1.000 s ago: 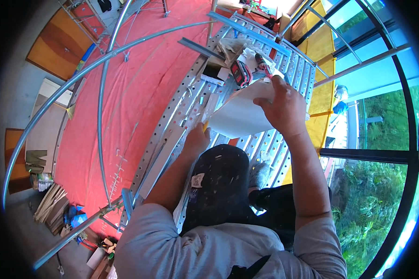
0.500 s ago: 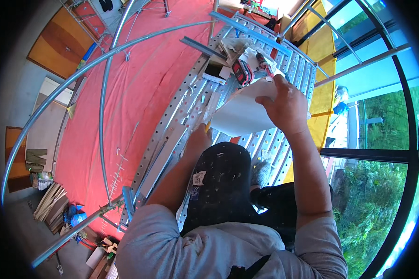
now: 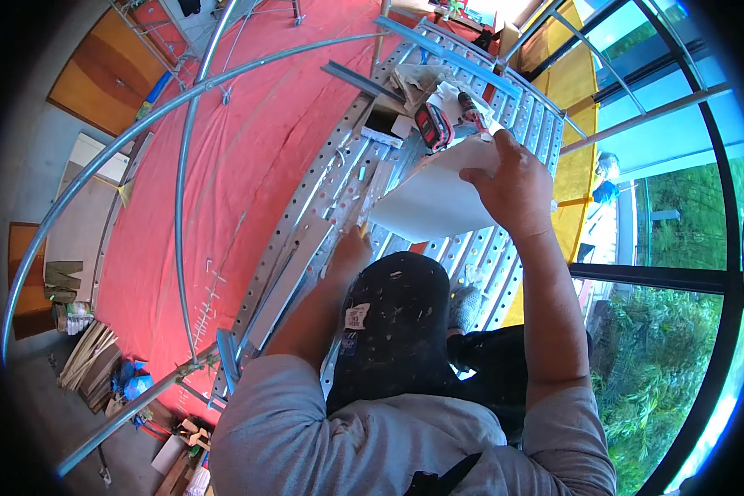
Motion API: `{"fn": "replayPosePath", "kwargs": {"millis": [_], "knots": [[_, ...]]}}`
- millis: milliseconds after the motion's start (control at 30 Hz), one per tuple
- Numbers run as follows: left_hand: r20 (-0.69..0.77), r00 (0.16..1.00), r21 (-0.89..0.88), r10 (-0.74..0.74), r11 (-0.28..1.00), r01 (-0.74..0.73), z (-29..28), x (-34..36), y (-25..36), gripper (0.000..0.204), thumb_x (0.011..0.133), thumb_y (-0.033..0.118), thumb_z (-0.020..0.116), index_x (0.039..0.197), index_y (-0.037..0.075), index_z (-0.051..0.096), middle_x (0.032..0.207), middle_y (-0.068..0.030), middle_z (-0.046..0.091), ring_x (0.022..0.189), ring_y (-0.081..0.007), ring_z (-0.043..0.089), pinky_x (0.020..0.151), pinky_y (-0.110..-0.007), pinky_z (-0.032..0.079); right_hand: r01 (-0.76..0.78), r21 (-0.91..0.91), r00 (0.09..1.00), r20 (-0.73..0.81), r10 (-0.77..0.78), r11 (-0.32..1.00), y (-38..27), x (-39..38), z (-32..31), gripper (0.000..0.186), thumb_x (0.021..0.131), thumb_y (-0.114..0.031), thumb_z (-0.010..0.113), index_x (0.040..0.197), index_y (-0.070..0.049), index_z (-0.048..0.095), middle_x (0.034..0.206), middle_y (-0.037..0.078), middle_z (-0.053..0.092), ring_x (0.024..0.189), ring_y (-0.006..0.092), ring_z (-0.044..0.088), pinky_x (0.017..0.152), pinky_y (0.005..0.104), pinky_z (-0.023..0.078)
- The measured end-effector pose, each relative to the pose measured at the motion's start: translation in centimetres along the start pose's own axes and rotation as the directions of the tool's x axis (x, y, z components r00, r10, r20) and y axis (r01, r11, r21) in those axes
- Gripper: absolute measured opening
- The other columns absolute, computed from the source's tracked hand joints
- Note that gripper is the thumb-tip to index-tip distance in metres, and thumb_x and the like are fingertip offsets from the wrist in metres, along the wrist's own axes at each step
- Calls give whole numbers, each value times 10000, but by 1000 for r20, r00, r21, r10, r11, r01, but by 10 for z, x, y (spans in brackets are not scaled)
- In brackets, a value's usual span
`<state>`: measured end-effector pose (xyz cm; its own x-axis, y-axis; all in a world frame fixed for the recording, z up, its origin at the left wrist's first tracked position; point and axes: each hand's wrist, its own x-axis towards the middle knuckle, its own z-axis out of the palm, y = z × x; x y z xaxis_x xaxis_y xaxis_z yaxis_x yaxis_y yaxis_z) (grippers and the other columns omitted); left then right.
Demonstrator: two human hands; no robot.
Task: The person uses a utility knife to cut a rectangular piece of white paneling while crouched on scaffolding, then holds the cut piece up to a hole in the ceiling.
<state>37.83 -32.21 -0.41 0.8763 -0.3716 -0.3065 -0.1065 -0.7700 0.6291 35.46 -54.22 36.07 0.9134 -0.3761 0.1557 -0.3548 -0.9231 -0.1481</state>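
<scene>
A white flat board point(image 3: 434, 202) is held tilted above the metal scaffold deck in front of my knee. At its far right edge, my right hand point(image 3: 517, 186) grips it, thumb over the face and fingers behind. My left hand point(image 3: 351, 252) is closed beside the board's near left corner. A thin yellow-orange tool point(image 3: 364, 229) pokes out of that hand; its kind is too small to make out. Just beyond the board lie a red-and-black tool point(image 3: 434, 126) and a red-and-black drill point(image 3: 471, 107). An open small box point(image 3: 384, 124) stands to their left.
Perforated metal planks point(image 3: 306, 248) carry a loose metal channel point(image 3: 293, 269) and scraps at left. Curved scaffold tubes point(image 3: 186, 165) rise at left, over a red sheet point(image 3: 248, 149) far below. A yellow sheet point(image 3: 574, 149) and tall windows point(image 3: 670, 207) line the right.
My left hand has drawn slightly down and left, away from the board's near corner. The board and my right hand have shifted a little to the right.
</scene>
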Motion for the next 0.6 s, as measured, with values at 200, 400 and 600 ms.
{"fn": "replayPosePath", "kwargs": {"millis": [200, 400, 600], "knots": [[45, 991, 71, -130, 989, 126, 14, 9, -60, 390, 981, 274, 533, 1195, -52, 540, 1039, -311, 676, 981, -459, 676, 850, -543, 534, 45, 53, 999, -7, -44, 998, -14, -1, -4, 517, 737, -305, 836, 1149, -86, 614, 921, 180, 728, 867, 379, 713, 760, 474, 558], [57, 986, 7, -154, 988, 154, 4, 6, -11, 368, 969, 250, 548, 1184, -48, 552, 1057, -310, 673, 1001, -450, 673, 852, -540, 530, 0, 10, 1000, 2, 0, 1000, -5, -3, -1, 500, 742, -311, 834, 1133, -89, 617, 926, 175, 730, 868, 377, 715, 765, 477, 558], [46, 999, -47, -24, 999, 26, -34, -4, 32, 367, 954, 237, 564, 1190, -43, 554, 1056, -304, 676, 1003, -454, 671, 854, -544, 523, -4, 15, 1000, 21, 3, 1000, -4, -3, -5, 517, 746, -319, 826, 1161, -95, 615, 936, 172, 733, 869, 379, 716, 766, 476, 561]]}}
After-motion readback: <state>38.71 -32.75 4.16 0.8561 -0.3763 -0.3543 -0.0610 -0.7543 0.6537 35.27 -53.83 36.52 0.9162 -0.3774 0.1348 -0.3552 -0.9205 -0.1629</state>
